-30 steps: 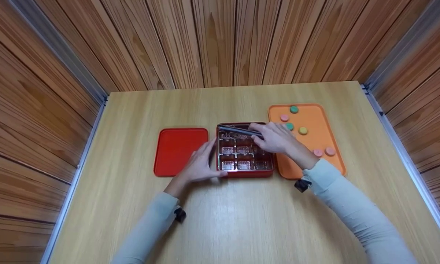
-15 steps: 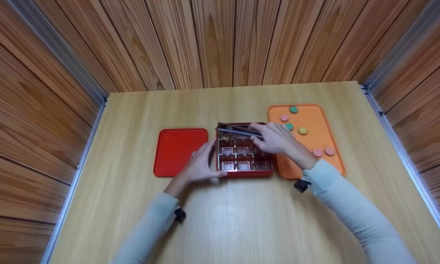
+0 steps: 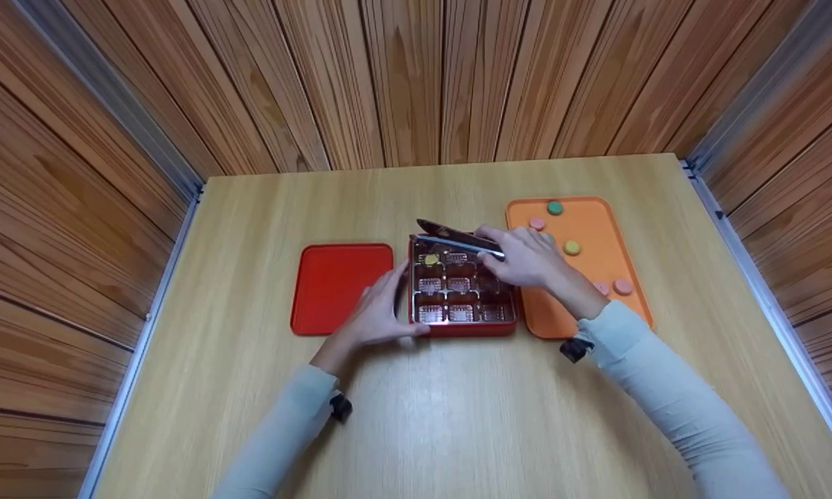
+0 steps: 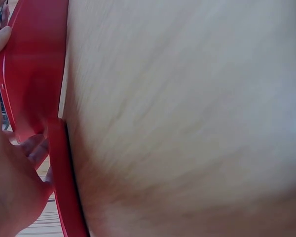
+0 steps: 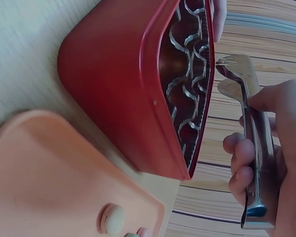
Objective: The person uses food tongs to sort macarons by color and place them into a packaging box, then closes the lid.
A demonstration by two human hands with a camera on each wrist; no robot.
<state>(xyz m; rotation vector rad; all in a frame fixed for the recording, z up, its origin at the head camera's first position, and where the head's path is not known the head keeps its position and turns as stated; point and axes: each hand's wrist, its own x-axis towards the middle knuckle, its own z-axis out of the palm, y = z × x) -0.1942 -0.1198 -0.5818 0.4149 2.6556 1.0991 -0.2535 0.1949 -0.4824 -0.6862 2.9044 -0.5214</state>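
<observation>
My right hand (image 3: pixel 526 256) holds metal tongs (image 3: pixel 450 231) over the back of a red box (image 3: pixel 467 332). In the right wrist view the thumb and curled fingers grip the tongs (image 5: pixel 259 133), whose tips stand apart with nothing between them. A clear plastic insert (image 3: pixel 445 291) divides the box into several compartments. In its back left compartment lies a yellow macaron (image 3: pixel 431 259). My left hand (image 3: pixel 376 312) rests against the box's left side, fingers extended and thumb at the front left corner; the left wrist view shows the thumb on the rim.
Right of the box lies an orange tray (image 3: pixel 547 322) bearing several macarons, among them a green one (image 3: pixel 555 207), a yellow one (image 3: pixel 571 247) and a pink one (image 3: pixel 622 286). The right hand partly hides some. A flat red tray (image 3: pixel 343 287) lies left of the box.
The tongs have spread apart and risen slightly, with the right hand shifting a little to the right. The yellow macaron now shows released in the back left compartment. The left hand has stayed still.
</observation>
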